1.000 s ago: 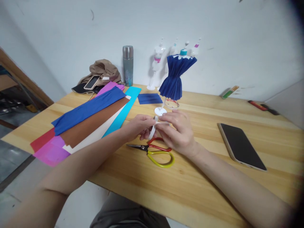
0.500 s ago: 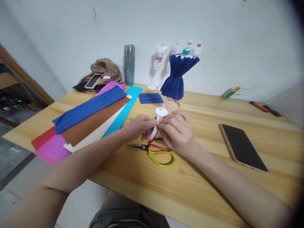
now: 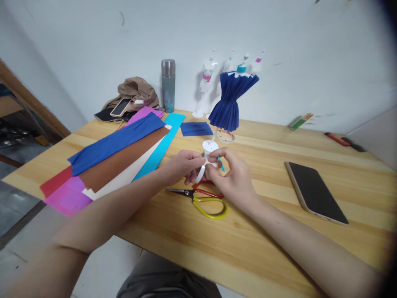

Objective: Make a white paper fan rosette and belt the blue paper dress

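My left hand (image 3: 187, 164) is closed around a narrow roll of white tape (image 3: 200, 174), its thumb on top. From the right, my right hand (image 3: 233, 176) meets it, with bent thumb and index finger at the tape's upper part. Some of that contact is hidden. Just beyond my hands stands a small white mannequin on a round base (image 3: 210, 145), wearing a pleated dark blue dress (image 3: 228, 101). A small teal piece (image 3: 222, 164) shows behind my right fingers. Below my hands lie scissors (image 3: 194, 193) with red and yellow handles.
Coloured sheets (image 3: 120, 153) are spread at the left, and a blue piece (image 3: 196, 128) lies behind. A flask (image 3: 168, 87), a brown cloth bundle (image 3: 136, 91) and white mannequins (image 3: 208, 78) stand along the wall. At the right lies a large phone (image 3: 316, 192).
My right thumb and index finger have parted more at the tape, and the teal piece has come into sight behind them. My left hand keeps its hold; the view has shifted slightly.
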